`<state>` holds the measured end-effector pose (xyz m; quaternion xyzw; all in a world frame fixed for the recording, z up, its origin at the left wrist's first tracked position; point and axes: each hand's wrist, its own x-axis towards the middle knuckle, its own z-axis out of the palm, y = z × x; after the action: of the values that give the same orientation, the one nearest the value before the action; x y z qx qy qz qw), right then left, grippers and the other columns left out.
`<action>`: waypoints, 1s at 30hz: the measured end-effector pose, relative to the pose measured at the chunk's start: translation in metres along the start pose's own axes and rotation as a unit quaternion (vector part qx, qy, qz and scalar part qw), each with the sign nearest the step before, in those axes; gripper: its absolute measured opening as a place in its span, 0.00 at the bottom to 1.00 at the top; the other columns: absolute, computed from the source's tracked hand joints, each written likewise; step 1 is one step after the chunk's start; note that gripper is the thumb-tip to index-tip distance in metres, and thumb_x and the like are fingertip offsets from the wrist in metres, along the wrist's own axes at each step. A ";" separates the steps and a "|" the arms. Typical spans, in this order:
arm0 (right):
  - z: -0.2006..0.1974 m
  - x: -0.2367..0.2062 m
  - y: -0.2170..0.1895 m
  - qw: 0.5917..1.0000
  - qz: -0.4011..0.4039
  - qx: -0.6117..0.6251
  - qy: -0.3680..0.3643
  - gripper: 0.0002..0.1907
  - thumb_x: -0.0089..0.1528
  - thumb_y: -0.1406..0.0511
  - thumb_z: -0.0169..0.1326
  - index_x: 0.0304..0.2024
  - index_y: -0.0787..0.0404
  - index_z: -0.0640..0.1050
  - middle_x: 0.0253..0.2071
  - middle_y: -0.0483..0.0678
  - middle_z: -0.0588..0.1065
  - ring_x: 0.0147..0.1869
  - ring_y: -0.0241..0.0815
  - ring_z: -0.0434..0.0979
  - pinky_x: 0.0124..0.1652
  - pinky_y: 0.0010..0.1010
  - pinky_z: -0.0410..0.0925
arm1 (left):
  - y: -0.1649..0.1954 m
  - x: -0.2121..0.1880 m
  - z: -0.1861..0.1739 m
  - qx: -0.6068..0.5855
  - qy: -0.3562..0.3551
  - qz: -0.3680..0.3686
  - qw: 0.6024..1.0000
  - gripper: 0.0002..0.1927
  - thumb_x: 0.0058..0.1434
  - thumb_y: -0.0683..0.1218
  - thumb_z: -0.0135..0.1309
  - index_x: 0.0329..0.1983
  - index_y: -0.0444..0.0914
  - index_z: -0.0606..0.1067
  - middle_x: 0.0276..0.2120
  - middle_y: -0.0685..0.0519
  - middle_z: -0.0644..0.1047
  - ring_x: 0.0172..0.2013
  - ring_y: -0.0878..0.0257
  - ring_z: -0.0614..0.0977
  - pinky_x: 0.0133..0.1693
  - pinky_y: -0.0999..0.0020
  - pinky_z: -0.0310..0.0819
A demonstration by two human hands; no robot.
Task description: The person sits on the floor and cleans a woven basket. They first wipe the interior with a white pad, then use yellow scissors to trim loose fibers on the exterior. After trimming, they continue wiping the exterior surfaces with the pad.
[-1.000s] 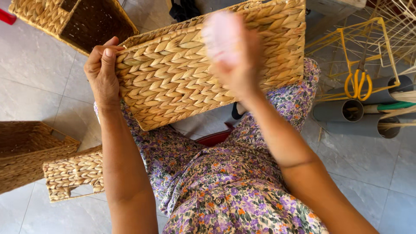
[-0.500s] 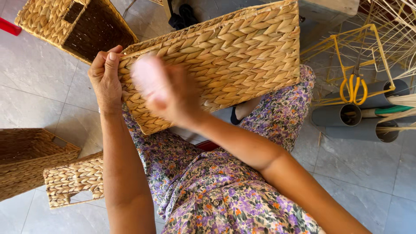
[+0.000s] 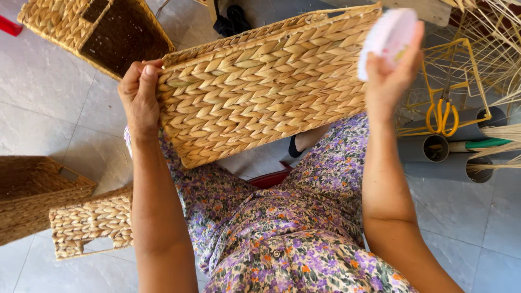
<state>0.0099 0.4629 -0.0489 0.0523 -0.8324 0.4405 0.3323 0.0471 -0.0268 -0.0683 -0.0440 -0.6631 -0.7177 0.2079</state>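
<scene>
1. The woven basket (image 3: 266, 92) lies across the person's lap over the floral dress (image 3: 293, 239); its long axis runs from lower left to upper right, the right end raised; a broad plaited side faces the camera.
2. The left hand (image 3: 140, 97) is closed round the basket's left end, thumb on the near face at the top corner, fingers wrapped behind the edge.
3. The right hand (image 3: 389, 76) is lifted at the basket's upper right corner, fingers curled about a pale round brush-like object (image 3: 386, 38); the object is blurred, so its exact kind cannot be told; whether it touches the weave cannot be told either.
4. The basket's lower edge hangs above the knees; a strip of grey tiled floor (image 3: 49, 114) shows beneath it.
5. To the left the floor is open between the lap and a dark-lined basket (image 3: 97, 32) up top; two more woven baskets (image 3: 81, 222) sit low at the left edge.
6. To the right it is crowded: a yellow wire frame (image 3: 467, 70), orange-handled scissors (image 3: 442, 116) and grey tubes (image 3: 461, 146) lie just beside the right forearm.
</scene>
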 end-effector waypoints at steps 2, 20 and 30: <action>-0.010 -0.001 0.030 0.989 0.045 0.140 -0.013 0.38 0.75 0.71 0.56 0.80 0.54 0.50 0.77 0.54 0.53 0.82 0.53 0.56 0.77 0.41 0.57 | 0.001 -0.001 0.002 0.006 -0.001 0.000 1.000 0.16 0.77 0.50 0.53 0.38 0.33 0.75 0.46 0.52 0.81 0.44 0.70 0.75 0.51 0.72 0.70; 0.019 -0.028 0.084 0.981 -0.013 0.188 0.037 0.35 0.83 0.66 0.52 0.81 0.51 0.44 0.80 0.48 0.46 0.84 0.39 0.45 0.79 0.30 0.43 | -0.058 -0.006 -0.031 -0.029 0.058 0.041 0.997 0.15 0.76 0.48 0.59 0.38 0.32 0.77 0.34 0.61 0.76 0.37 0.71 0.72 0.44 0.70 0.69; 0.024 -0.032 0.070 0.986 -0.025 0.162 0.025 0.37 0.81 0.65 0.49 0.81 0.45 0.41 0.83 0.49 0.41 0.85 0.48 0.43 0.80 0.38 0.47 | -0.031 0.006 -0.009 -0.067 0.037 0.035 0.996 0.15 0.73 0.53 0.57 0.41 0.36 0.78 0.45 0.51 0.83 0.53 0.64 0.79 0.59 0.67 0.72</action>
<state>-0.0044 0.4803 -0.1264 0.1151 -0.7398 0.5623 0.3511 0.0322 -0.0358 -0.0967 -0.0546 -0.6033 -0.7542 0.2534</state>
